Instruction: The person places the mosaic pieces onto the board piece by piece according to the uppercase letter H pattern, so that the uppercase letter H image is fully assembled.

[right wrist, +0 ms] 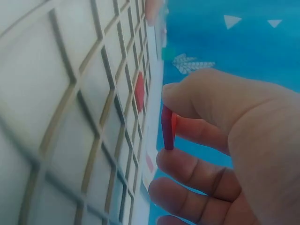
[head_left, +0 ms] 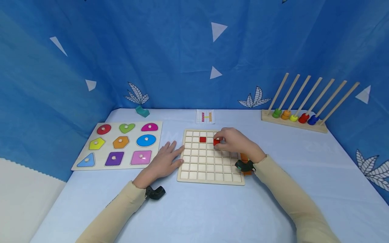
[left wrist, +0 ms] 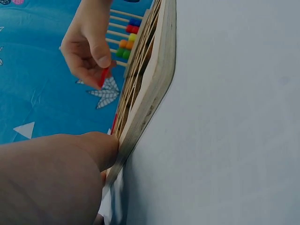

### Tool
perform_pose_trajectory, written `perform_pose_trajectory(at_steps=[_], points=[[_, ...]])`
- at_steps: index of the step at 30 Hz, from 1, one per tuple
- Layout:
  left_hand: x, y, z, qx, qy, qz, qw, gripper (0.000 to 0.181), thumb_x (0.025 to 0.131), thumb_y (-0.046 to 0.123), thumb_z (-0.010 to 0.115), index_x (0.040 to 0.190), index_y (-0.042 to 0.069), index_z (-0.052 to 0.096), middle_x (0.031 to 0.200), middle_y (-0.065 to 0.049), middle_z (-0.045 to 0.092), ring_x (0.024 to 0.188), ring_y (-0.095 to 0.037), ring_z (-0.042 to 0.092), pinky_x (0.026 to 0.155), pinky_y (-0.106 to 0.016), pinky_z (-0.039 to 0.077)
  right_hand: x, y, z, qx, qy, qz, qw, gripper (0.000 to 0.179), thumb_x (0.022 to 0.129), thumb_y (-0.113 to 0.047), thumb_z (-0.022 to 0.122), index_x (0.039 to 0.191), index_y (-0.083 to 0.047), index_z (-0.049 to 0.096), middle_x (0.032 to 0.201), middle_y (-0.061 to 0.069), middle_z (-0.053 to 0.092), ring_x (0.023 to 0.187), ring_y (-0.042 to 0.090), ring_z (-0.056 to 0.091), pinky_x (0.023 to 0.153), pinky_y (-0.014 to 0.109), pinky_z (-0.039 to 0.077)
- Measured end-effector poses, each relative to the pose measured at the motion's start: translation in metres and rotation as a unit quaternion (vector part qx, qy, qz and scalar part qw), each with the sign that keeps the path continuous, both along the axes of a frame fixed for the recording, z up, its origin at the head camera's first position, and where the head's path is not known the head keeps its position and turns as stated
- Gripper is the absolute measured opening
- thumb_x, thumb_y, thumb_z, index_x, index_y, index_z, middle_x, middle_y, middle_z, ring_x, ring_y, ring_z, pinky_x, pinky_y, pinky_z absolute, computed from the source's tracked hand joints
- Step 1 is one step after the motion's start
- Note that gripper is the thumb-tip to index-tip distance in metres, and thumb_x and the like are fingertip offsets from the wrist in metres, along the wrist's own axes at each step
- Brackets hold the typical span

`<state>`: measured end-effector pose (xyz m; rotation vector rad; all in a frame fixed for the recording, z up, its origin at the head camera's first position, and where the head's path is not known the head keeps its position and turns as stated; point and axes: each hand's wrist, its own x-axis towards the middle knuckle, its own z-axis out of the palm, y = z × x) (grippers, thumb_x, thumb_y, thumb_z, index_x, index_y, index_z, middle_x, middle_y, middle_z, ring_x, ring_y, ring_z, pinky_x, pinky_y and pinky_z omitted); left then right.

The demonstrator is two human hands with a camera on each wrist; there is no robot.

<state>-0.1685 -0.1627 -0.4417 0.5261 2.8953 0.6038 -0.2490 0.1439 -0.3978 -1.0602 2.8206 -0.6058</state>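
A wooden grid board (head_left: 209, 182) lies on the table, with one red square tile (head_left: 202, 139) in a cell of an upper row. Between thumb and fingertips, my right hand (head_left: 233, 139) pinches another red square tile (right wrist: 168, 127), held just above the grid to the right of the first. The right wrist view shows this tile apart from the board's surface. At the board's left edge rests my left hand (head_left: 165, 160), its fingers spread and holding nothing; in the left wrist view a finger (left wrist: 101, 147) touches the rim.
Orange pieces (head_left: 244, 157) sit beside the board's right edge, partly hidden by my right wrist. A small pattern card (head_left: 205, 116) lies behind the board. To the left is a knobbed shape puzzle (head_left: 104, 141), with a teal block (head_left: 142, 111) behind it. A bead-and-peg stand (head_left: 294, 122) occupies the back right.
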Motion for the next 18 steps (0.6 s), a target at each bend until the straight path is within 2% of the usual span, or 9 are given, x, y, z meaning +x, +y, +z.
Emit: perform_pose_trajectory(at_steps=[7,14,18], points=[[0.000,0.000,-0.001,0.001,-0.001,0.000,1.0000,0.062,0.102,0.038,0.056,0.158,0.015,0.040,0.168,-0.023,0.025,0.157,-0.048,0.014,0.126,-0.064,0.017,-0.004,-0.017,-0.004,-0.003,-0.005,0.012,0.9999,0.030,0.090,-0.023,0.077,0.116,-0.008,0.077,0.099,0.006,0.073,0.082,0.016,0.062,0.077,0.033,0.055],[0.000,0.000,0.000,0.001,-0.001,0.001,1.0000,0.062,0.102,0.037,0.056,0.158,0.014,0.040,0.167,-0.024,0.025,0.157,-0.048,0.014,0.126,-0.064,0.017,-0.007,-0.028,-0.008,-0.001,-0.020,0.016,0.9997,0.030,0.090,-0.021,0.076,0.117,-0.008,0.076,0.097,0.006,0.073,0.075,0.012,0.058,0.074,0.030,0.053],[0.000,0.000,0.000,-0.001,0.000,0.001,1.0000,0.062,0.102,0.038,0.056,0.158,0.014,0.040,0.167,-0.024,0.025,0.157,-0.048,0.015,0.126,-0.064,0.018,-0.009,-0.032,-0.010,-0.001,-0.020,0.016,0.9997,0.029,0.091,-0.022,0.076,0.117,-0.010,0.076,0.098,0.005,0.073,0.077,0.011,0.060,0.076,0.029,0.054]])
